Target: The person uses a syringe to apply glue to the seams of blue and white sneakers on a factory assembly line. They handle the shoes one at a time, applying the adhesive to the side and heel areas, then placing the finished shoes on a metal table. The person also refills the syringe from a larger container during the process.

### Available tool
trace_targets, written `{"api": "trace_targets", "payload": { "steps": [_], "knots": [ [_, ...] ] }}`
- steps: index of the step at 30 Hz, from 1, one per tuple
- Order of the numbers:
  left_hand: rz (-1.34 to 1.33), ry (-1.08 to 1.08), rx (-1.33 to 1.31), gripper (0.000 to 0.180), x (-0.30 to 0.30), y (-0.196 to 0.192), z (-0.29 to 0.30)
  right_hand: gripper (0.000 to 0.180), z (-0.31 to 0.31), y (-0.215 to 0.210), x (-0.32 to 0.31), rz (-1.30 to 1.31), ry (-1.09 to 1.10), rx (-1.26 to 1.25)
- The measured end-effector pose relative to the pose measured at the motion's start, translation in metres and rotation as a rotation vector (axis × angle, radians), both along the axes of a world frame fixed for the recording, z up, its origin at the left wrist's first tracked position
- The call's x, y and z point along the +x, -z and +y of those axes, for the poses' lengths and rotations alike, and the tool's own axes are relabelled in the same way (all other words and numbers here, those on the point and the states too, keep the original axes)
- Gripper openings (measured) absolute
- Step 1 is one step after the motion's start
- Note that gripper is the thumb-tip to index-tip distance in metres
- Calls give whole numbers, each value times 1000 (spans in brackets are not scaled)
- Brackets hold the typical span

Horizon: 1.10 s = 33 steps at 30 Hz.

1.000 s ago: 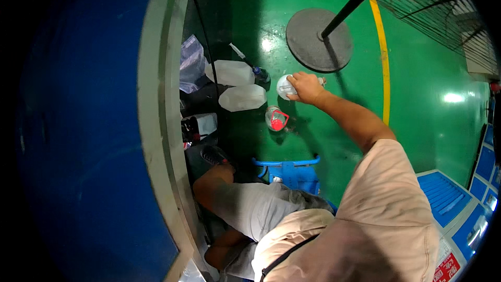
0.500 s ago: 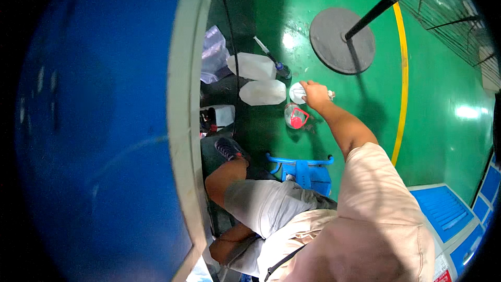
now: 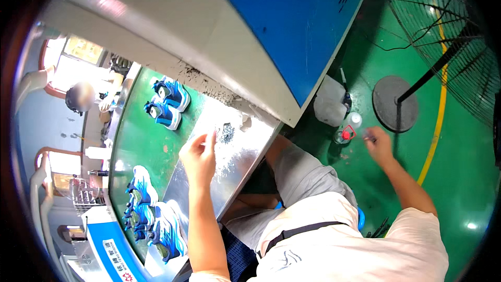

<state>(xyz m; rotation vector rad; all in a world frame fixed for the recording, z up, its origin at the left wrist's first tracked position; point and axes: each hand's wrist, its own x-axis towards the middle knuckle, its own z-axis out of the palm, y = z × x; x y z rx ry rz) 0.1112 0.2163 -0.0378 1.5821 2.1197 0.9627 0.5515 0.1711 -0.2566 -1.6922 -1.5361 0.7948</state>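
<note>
Two hands now sit apart: our left hand [image 3: 199,155] has risen, fingers loosely spread, over the shiny metal worktop [image 3: 235,151], while our right hand [image 3: 378,143] has drawn back, curled, grip unclear, from the small red-capped clear bottle [image 3: 343,135] on the green floor [image 3: 459,177].

Blue-and-white shoes [image 3: 169,94] on a green belt [image 3: 141,146], a red-capped clear bottle [image 3: 344,134], green floor [image 3: 459,177].

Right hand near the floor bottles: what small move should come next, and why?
Probably lift the right hand up toward the metal bench top. It hangs over the green floor, apart from the red-capped bottle, while the left hand is raised at the bench.
</note>
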Motion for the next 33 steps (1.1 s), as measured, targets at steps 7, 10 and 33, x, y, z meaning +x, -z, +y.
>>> {"api": "trace_targets", "payload": {
  "steps": [7, 10, 33],
  "knots": [
    [340, 72, 56, 34, 36, 42, 33, 16, -31, -151, -135, 223, -337, 220],
    [-95, 41, 56, 24, 15, 50, 22, 17, -11, -184, -188, 435, -401, 135],
    [-1043, 22, 5, 22, -41, 44, -31, 20, 79, -199, -320, 208, -648, 88]
  ]
}}
